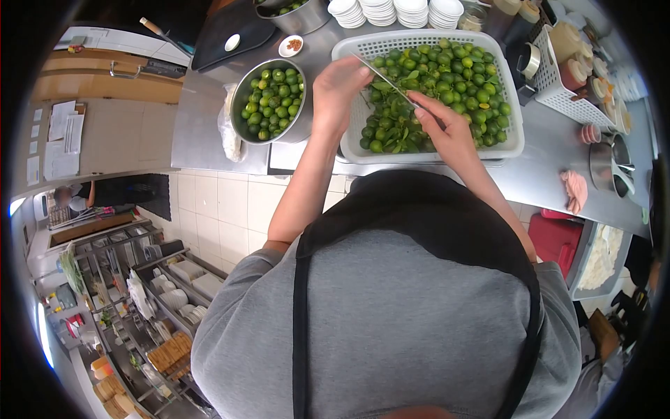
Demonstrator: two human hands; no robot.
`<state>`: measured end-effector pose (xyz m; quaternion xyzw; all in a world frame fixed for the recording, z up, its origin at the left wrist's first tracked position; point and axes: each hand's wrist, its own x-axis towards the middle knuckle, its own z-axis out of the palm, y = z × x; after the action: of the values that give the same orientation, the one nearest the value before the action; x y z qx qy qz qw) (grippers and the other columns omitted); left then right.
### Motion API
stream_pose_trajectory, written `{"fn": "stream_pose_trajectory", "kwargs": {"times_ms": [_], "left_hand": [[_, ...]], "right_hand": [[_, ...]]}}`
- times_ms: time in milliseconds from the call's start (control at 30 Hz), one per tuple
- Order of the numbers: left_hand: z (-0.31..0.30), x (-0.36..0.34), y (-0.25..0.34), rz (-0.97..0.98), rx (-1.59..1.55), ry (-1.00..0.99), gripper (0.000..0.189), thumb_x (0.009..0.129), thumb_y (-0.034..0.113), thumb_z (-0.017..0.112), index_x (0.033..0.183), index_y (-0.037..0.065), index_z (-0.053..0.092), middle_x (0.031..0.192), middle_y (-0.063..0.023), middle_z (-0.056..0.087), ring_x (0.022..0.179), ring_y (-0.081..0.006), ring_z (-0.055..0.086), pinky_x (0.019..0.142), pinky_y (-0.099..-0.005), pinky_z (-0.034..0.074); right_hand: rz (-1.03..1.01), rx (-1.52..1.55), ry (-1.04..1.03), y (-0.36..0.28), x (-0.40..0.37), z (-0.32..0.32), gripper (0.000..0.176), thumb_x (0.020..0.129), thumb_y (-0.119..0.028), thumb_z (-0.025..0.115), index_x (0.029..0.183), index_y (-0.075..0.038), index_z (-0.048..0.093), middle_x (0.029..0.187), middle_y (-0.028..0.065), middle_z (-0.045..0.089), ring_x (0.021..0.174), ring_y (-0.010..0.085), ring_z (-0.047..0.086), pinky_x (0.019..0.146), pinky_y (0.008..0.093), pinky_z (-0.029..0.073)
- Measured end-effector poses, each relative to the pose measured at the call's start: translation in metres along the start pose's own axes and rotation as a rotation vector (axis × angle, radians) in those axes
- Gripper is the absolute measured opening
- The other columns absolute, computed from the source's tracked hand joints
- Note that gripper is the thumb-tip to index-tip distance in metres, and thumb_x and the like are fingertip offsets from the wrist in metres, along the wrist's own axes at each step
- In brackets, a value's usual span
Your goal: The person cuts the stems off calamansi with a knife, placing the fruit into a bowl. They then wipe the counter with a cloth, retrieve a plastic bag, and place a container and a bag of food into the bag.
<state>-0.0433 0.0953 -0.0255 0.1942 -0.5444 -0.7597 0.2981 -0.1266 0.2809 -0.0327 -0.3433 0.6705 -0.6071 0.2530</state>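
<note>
A thin metal blade (387,80) lies diagonally over a white basket (419,35) of small green limes (460,77) on the steel tabletop (544,167). Its tip points up-left toward the left hand (337,91). The right hand (447,129) has its grip clenched on the blade's lower end, hiding the handle. The left grip is curled, and I cannot tell what it holds.

Desk (202,140): steel.
Left: metal bowl (234,98) of limes (272,98), plastic bag (229,136).
Centre: white basket (488,152) of limes.
Right: pink cloth (576,190).
Back: stacked white dishes (380,12).
</note>
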Motion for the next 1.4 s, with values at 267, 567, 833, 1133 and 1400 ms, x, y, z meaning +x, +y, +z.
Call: {"fn": "stream_pose_trajectory", "kwargs": {"times_ms": [267, 567, 833, 1133, 1400], "left_hand": [[0.037, -0.027, -0.001, -0.056, 0.236, -0.167, 0.023, 0.074, -0.002, 0.066, 0.096, 0.004, 0.063, 0.086, -0.0042, 0.064, 0.078, -0.0087, 0.059, 0.071, -0.0213, 0.046], [0.010, 0.014, 0.001, 0.106, 0.222, 0.030, 0.019, 0.076, -0.003, 0.065, 0.094, -0.003, 0.058, 0.087, -0.0075, 0.062, 0.080, -0.0135, 0.060, 0.075, -0.0251, 0.047], [0.024, -0.004, -0.011, -0.039, 0.184, -0.131, 0.024, 0.078, 0.007, 0.066, 0.098, -0.002, 0.057, 0.092, -0.0074, 0.060, 0.086, -0.0150, 0.058, 0.079, -0.0272, 0.047], [-0.035, 0.015, 0.033, 0.045, -0.078, 0.149, 0.020, 0.081, 0.004, 0.061, 0.099, -0.004, 0.056, 0.093, -0.0128, 0.061, 0.087, -0.0220, 0.061, 0.088, -0.0316, 0.048], [-0.065, 0.016, 0.034, 0.561, 1.411, 0.228, 0.024, 0.062, 0.007, 0.070, 0.085, 0.005, 0.065, 0.096, -0.0126, 0.061, 0.093, -0.0320, 0.054, 0.083, -0.0390, 0.042]], "right_hand": [[-0.010, -0.043, 0.103, 0.006, 0.008, -0.005, 0.028, 0.089, -0.017, 0.054, 0.114, -0.006, 0.058, 0.106, 0.0097, 0.063, 0.092, 0.0135, 0.059, 0.081, 0.0248, 0.044], [0.014, -0.018, 0.033, -0.001, 0.000, -0.002, 0.028, 0.089, -0.017, 0.053, 0.114, -0.005, 0.057, 0.110, 0.0095, 0.061, 0.099, 0.0149, 0.057, 0.086, 0.0258, 0.042], [-0.025, -0.032, 0.075, 0.003, 0.008, -0.001, 0.028, 0.089, -0.017, 0.053, 0.114, -0.007, 0.058, 0.108, 0.0094, 0.062, 0.094, 0.0149, 0.059, 0.082, 0.0253, 0.044], [-0.010, -0.023, 0.014, 0.011, 0.005, -0.002, 0.028, 0.088, -0.018, 0.054, 0.114, -0.008, 0.058, 0.105, 0.0081, 0.063, 0.089, 0.0128, 0.059, 0.078, 0.0244, 0.045], [0.094, -0.001, 0.144, 0.008, 0.010, -0.023, 0.030, 0.088, -0.017, 0.055, 0.117, -0.013, 0.057, 0.066, -0.0034, 0.050, 0.060, 0.0039, 0.044, 0.055, 0.0187, 0.037]]}}
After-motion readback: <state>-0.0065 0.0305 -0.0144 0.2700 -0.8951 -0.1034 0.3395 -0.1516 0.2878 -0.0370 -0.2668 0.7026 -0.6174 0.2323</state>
